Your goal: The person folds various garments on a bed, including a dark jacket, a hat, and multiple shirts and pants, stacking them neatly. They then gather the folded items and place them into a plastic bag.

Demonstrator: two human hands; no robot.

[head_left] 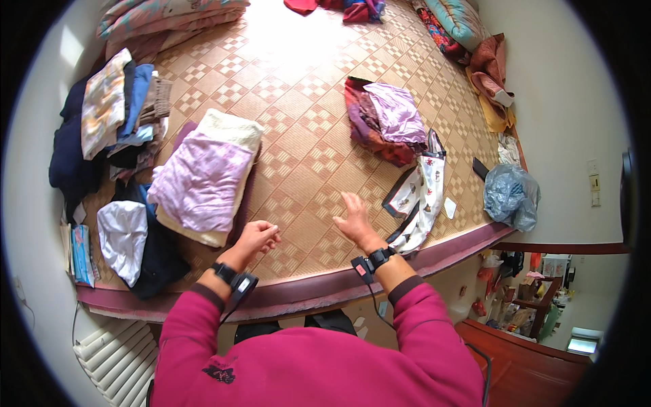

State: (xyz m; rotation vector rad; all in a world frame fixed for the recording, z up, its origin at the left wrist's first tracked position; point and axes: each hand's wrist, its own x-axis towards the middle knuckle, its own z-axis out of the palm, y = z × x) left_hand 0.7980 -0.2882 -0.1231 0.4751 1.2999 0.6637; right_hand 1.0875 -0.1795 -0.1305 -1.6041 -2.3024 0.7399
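My left hand [259,237] hovers over the patterned mat [315,173], its fingers curled; whether anything small is between them I cannot tell. Beside it lies a stack of folded cloth with a lilac patterned garment [198,180] on top and a cream fleece piece [231,129] showing at the far end. My right hand [354,216] is over the mat with thumb and fingers apart, holding nothing. To its right lies a white printed scarf [430,198] with dark edging. Farther off, a folded lilac cloth [396,109] rests on a red and purple garment [361,122].
Folded clothes [104,112] are piled at the left, near a white cloth [122,239] on dark fabric. A blue plastic bag [511,196] and a black phone-like object [479,168] lie at the right. Rolled bedding [173,20] stands far left. The maroon bed edge [305,297] runs before me.
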